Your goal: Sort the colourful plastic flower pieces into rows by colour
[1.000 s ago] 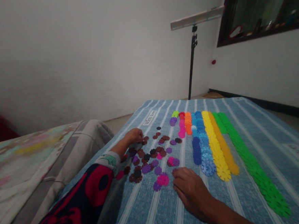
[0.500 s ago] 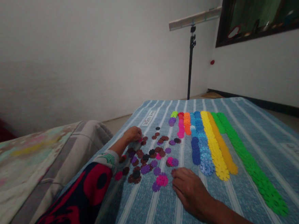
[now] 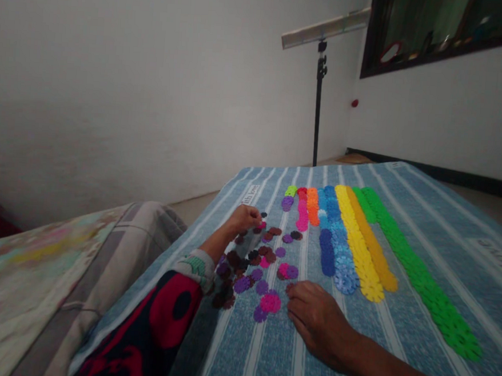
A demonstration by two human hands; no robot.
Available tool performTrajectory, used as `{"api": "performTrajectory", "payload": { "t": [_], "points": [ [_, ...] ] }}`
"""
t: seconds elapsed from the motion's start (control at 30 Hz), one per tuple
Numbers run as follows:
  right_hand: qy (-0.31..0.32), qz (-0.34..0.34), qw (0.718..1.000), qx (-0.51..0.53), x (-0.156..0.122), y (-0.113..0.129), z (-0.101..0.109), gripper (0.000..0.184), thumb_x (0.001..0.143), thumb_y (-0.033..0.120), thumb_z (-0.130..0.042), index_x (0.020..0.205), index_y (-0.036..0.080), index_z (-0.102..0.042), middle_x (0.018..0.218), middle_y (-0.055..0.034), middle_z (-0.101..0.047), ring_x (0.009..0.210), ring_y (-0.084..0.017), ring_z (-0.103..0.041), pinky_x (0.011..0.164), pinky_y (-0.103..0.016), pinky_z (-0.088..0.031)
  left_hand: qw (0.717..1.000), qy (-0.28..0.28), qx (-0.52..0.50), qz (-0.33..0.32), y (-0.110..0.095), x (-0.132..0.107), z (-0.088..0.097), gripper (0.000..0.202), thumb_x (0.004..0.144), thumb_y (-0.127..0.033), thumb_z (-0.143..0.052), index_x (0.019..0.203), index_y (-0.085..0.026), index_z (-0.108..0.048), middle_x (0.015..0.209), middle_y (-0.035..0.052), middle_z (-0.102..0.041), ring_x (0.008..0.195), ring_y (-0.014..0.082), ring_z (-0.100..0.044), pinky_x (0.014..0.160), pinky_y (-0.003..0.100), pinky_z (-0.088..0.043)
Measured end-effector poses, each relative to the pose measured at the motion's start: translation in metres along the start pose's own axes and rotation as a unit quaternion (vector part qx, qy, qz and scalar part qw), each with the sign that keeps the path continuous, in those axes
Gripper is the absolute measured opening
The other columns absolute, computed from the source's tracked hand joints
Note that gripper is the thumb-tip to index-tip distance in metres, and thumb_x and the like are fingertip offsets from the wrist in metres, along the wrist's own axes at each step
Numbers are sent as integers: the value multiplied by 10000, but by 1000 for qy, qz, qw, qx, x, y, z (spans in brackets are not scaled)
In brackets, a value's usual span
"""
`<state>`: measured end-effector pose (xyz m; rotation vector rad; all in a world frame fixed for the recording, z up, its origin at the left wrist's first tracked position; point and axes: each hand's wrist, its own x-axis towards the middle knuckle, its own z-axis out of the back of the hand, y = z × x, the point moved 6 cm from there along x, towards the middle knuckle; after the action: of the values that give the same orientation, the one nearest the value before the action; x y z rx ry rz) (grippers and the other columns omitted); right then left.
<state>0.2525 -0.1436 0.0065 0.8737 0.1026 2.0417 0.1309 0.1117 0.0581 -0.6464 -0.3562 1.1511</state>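
Observation:
My left hand [image 3: 244, 217] pinches a pink snowflake disc [image 3: 262, 225] above the far side of a loose spread of plastic snowflake discs. Under and around it lie brown discs [image 3: 272, 233], purple discs [image 3: 262, 287], black discs and a bright pink disc [image 3: 271, 302]. My right hand [image 3: 316, 318] rests on the cloth right of the spread, fingers curled together, with the edge of a brown disc [image 3: 290, 289] showing at the fingertips. To its right run overlapping rows: a blue row [image 3: 344, 263], a yellow row [image 3: 360, 250] and a long green row [image 3: 430, 295].
A striped blue cloth [image 3: 418, 371] covers the table. Short rows of orange discs [image 3: 313, 206] and pink discs [image 3: 302, 214] lie toward the far end, beside a green and purple pair. A light stand [image 3: 317, 112] stands behind; a cloth-covered seat [image 3: 76, 290] is at left.
My left hand has moved right and slightly away from me, carrying the pink disc over the spread. A pink disc near my left sleeve is now hidden. My right hand stays in place.

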Motion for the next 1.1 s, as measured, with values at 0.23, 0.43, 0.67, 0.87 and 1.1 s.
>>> {"api": "performTrajectory", "payload": {
  "t": [0.23, 0.43, 0.67, 0.87, 1.1],
  "points": [
    [-2, -1, 1000, -6, 0, -1, -1, 177, 893, 82, -488, 768, 170, -579, 913, -78, -616, 915, -196, -553, 814, -347, -466, 994, 37, -29, -95, -61, 19, -66, 66, 660, -187, -638, 664, -132, -673, 511, -51, -526, 490, 71, -465, 493, 188, -371],
    [5, -4, 1000, -19, 1, 0, -2, 174, 886, 79, -496, 759, 167, -576, 922, -76, -618, 901, -196, -544, 815, -349, -461, 985, 38, 36, -166, -84, 30, -92, 74, 659, -113, -620, 634, -116, -690, 546, -30, -574, 564, 82, -488, 546, 191, -372],
    [13, -4, 1000, -27, 1, -1, -2, 169, 888, 89, -501, 763, 172, -578, 929, -75, -621, 903, -195, -544, 819, -349, -456, 986, 25, 95, -136, -82, 32, -94, 164, 682, -111, -637, 786, -134, -762, 716, 23, -705, 700, 134, -600, 672, 222, -453],
    [12, -2, 1000, -29, 2, -1, -2, 160, 879, 83, -517, 759, 166, -584, 940, -83, -628, 940, -203, -552, 848, -358, -460, 985, 4, 123, -118, -68, 20, -76, 248, 719, -159, -672, 951, -152, -760, 826, 31, -734, 778, 153, -643, 745, 237, -480],
    [17, 0, 1000, -22, 1, -3, -3, 147, 856, 64, -528, 769, 165, -590, 950, -83, -625, 960, -204, -552, 856, -359, -466, 970, 10, 219, -102, -47, -25, -57, 277, 772, -155, -568, 964, -175, -767, 947, 51, -756, 891, 184, -667, 825, 248, -476]
  ]
}}
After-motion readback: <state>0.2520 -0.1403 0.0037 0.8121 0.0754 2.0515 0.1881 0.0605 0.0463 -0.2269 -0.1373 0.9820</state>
